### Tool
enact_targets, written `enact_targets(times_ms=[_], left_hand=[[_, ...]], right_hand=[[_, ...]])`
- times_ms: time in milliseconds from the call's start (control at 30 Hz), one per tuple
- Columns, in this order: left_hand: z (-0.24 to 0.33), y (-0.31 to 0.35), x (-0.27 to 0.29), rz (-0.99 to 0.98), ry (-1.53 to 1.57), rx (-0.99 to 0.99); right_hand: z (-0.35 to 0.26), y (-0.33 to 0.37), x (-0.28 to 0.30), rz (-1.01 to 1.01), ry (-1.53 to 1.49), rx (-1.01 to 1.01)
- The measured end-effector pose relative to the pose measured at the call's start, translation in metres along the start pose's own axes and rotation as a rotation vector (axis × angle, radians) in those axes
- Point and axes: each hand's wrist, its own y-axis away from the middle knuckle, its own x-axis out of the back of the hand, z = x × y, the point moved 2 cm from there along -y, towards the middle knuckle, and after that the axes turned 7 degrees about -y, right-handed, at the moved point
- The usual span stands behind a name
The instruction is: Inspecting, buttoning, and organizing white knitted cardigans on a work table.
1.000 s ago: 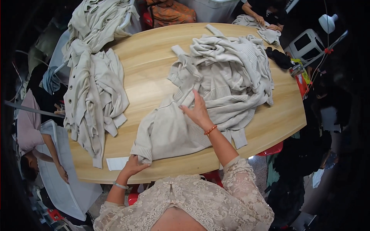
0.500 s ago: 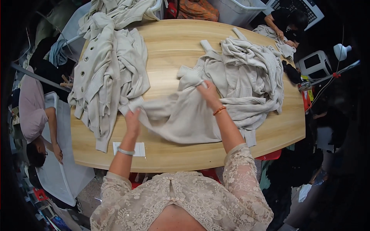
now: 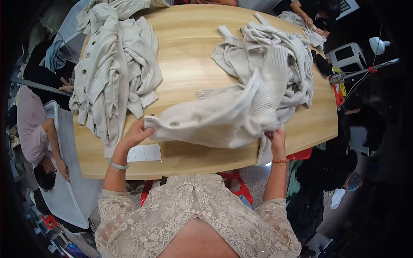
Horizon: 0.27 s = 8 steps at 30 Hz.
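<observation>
A cream knit cardigan (image 3: 206, 122) with dark buttons is stretched between my two hands above the near part of the table. My left hand (image 3: 137, 132) pinches one end of it, at the front band. At the other end, my right hand (image 3: 276, 136) grips the ribbed hem; its fingertips are partly hidden by the knit. Just beyond my right hand lies a heap of cream knitwear (image 3: 288, 60), close to the held cardigan. Left of my left hand rests a second pile of cardigans (image 3: 103, 73), one with a row of buttons facing up.
The wooden table (image 3: 185, 56) carries both piles, and a white paper sheet (image 3: 145, 153) lies near its front edge. A person (image 3: 34, 120) is at a white bin (image 3: 71, 185) on the left. Another person (image 3: 325, 17) handles knitwear at far right. A red stool (image 3: 236, 182) stands below the table.
The cardigan has been pulled taut lengthwise and turned. My right hand moved right and nearer to grip its ribbed hem; my left hand moved slightly left. The view has tilted nearer.
</observation>
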Motion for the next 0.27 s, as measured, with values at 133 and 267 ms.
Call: enact_targets(times_ms=[133,267], left_hand=[[-0.068,0.007,-0.03,-0.121,-0.156,0.283],[-0.088,0.009,-0.05,-0.018,-0.188,0.203]], right_hand=[[0.057,0.034,0.033,0.202,0.074,-0.101],[0.067,0.045,-0.006,-0.018,0.485,0.406]])
